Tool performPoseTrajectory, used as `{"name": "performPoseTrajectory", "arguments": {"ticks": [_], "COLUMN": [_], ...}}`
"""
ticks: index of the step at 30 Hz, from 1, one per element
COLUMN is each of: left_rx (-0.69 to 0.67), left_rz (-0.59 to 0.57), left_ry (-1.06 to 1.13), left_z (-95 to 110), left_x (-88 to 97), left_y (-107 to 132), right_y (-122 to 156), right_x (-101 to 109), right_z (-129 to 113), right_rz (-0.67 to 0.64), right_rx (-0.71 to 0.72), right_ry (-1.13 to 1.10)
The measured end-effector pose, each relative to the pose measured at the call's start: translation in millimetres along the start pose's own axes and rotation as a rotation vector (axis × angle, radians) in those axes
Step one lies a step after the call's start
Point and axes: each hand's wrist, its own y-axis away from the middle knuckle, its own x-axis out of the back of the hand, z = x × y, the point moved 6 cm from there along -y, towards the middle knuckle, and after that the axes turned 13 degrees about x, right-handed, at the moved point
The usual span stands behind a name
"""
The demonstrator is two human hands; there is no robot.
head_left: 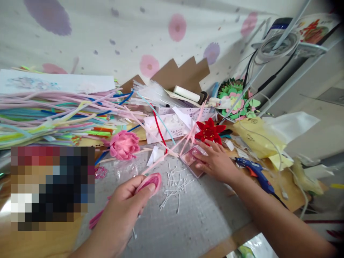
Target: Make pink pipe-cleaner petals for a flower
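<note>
A white curtain [126,39] printed with pink and purple blooms hangs behind the worktop [53,245], which carries a grey mat [212,218]. Fuzzy stems [53,104] lie heaped at left; a blue glue gun [259,173] lies at right. A pink flower [124,145] and a red flower [210,130] sit farther back, loose white stubs [176,186] between the hands. The right hand [216,163] reaches forward, palm down, fingers spread over a flat box [189,157], partly covering it. The left hand [125,206] pinches a pink oval piece [158,181] between thumb and fingers, above the mat, hiding part of it. A pixelated patch [52,188] masks the lower left.
</note>
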Motion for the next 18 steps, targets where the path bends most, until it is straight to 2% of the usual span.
{"name": "performPoseTrajectory", "arguments": {"ticks": [4, 7, 9, 12, 15, 18], "left_rx": [-0.008, -0.077, -0.12, -0.187, -0.241, -0.271], "left_rz": [0.07, 0.113, 0.151, 0.222, 0.269, 0.276], "left_ry": [-0.102, -0.182, -0.236, -0.316, -0.373, -0.382], "left_z": [4, 11, 13, 16, 17, 19], "left_x": [3.7, 4.4, 4.6, 5.4, 5.7, 5.7], "left_y": [0, 5, 8, 13, 14, 14], "right_y": [1, -1, -5, -10, -18, -24], "right_x": [-6, 3, 22, 59, 78, 79], "right_z": [2, -2, -21, -69, -111, -127], "right_rz": [-0.011, 0.071, 0.198, 0.422, 0.479, 0.474], "right_rx": [0.039, 0.045, 0.088, 0.224, 0.306, 0.335], "right_ry": [0.007, 0.006, -0.049, -0.145, -0.146, -0.134]}}
